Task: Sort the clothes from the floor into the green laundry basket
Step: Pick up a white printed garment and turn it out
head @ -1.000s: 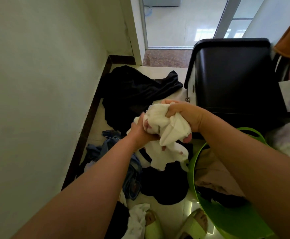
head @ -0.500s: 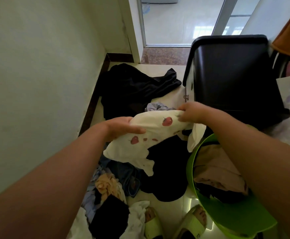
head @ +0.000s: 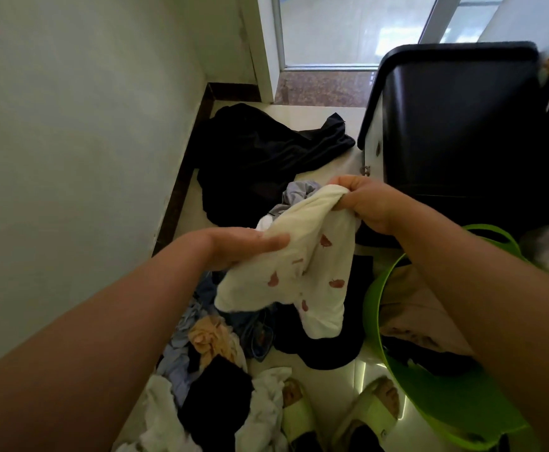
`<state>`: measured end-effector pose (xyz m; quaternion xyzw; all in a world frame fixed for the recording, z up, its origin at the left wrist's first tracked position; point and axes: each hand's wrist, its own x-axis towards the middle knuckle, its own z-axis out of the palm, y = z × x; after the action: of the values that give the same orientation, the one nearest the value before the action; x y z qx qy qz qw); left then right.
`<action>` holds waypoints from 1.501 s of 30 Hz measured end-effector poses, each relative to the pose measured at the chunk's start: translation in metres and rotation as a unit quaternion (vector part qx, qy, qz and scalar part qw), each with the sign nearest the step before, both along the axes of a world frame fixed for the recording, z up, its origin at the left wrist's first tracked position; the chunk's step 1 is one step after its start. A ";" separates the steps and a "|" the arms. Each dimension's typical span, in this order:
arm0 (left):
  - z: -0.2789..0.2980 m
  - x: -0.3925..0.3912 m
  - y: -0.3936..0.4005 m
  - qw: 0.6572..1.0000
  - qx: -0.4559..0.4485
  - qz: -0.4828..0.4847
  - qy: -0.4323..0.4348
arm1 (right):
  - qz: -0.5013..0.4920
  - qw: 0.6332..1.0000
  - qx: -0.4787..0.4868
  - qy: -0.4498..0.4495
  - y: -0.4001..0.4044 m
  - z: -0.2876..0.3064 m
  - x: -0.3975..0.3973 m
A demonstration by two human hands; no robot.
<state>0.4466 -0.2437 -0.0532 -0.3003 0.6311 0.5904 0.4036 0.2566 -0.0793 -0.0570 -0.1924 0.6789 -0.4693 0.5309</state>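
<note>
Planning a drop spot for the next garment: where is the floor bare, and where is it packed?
Bare tile: a strip between the black garment and the black cabinet, and a patch between the sandals and basket. Packed: the clothes pile lower left. The basket already holds clothes. Both hands hold the white garment.

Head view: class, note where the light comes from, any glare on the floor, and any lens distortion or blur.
Head view: daylight enters through the glass door at the top, overexposed; bright glare streaks the floor tiles beside the green basket; the wide lens bows the wall and stretches the forearms; the black clothes lose detail in shadow; the cream garment stays fairly sharp.
</note>
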 end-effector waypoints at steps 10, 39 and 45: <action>0.000 -0.005 -0.008 0.957 -0.258 0.025 0.128 | 0.153 0.898 0.194 0.364 -0.006 -0.026 0.004; 0.028 -0.021 -0.055 0.781 -0.486 0.251 0.303 | -0.050 0.958 0.061 0.276 -0.030 -0.019 0.005; 0.044 -0.044 -0.038 0.871 -0.136 0.420 0.215 | -0.135 0.919 0.164 0.332 -0.045 -0.041 -0.001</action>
<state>0.4024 -0.2815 -0.0091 -0.4543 0.5907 0.6628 -0.0733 0.2560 -0.1240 -0.0982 -0.1537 0.9031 -0.3281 0.2305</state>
